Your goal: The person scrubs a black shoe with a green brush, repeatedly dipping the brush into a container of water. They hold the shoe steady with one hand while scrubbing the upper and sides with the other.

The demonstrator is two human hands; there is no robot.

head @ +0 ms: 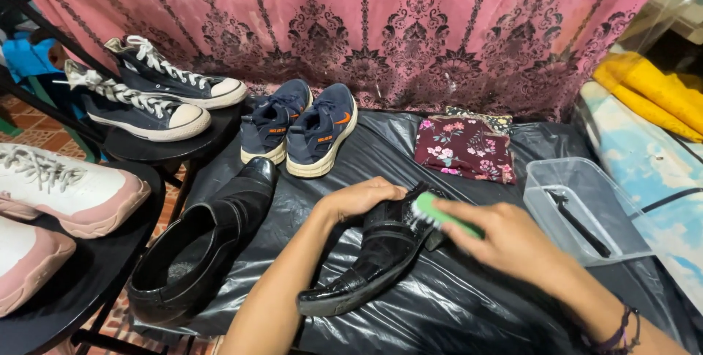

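Black plastic sheet [469, 304] covers the floor, with a pink patterned curtain [366, 18] hanging right behind it. In the middle of the sheet lies a black dress shoe [370, 263]. The left hand [362, 197] is curled over its heel end, holding it down. The right hand [505, 241] grips a green brush [439, 216] (bristles touching the shoe). The matching shoe [205, 245] sits just left of it.

Bright, sharp view; glare on black plastic sheet [454, 296]
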